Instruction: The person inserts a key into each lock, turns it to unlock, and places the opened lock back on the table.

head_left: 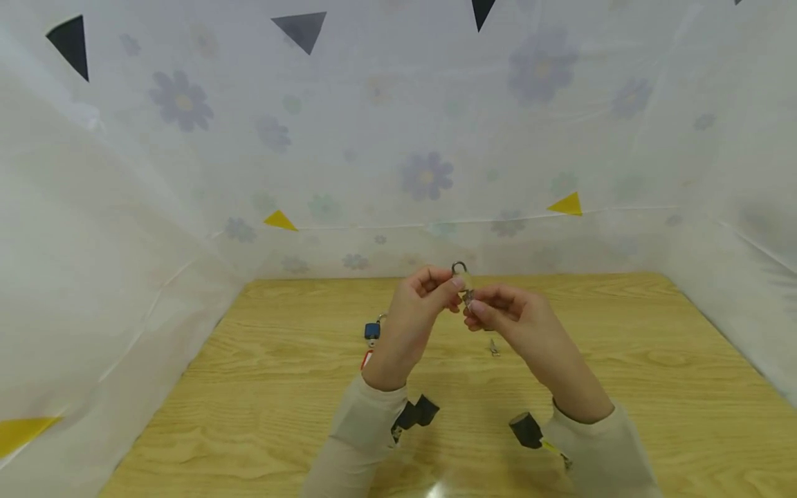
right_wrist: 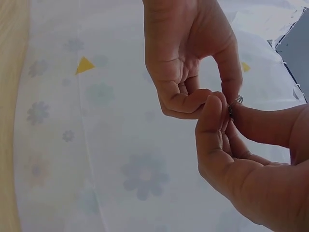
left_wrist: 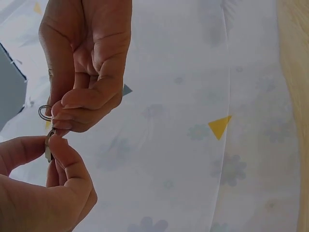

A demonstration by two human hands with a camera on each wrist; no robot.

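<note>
Nearest us, low in the head view, both sleeves frame the wooden counter. Above its centre we hold a small padlock: our left hand pinches its body and shackle, while our right hand pinches what seems to be a key at its underside, so each grip is closed on metal. To do this well, we judge the lock should stay steady while the key turns gently. Further back, left of centre, a blue padlock lies on the counter before the flowered cloth wall.
</note>
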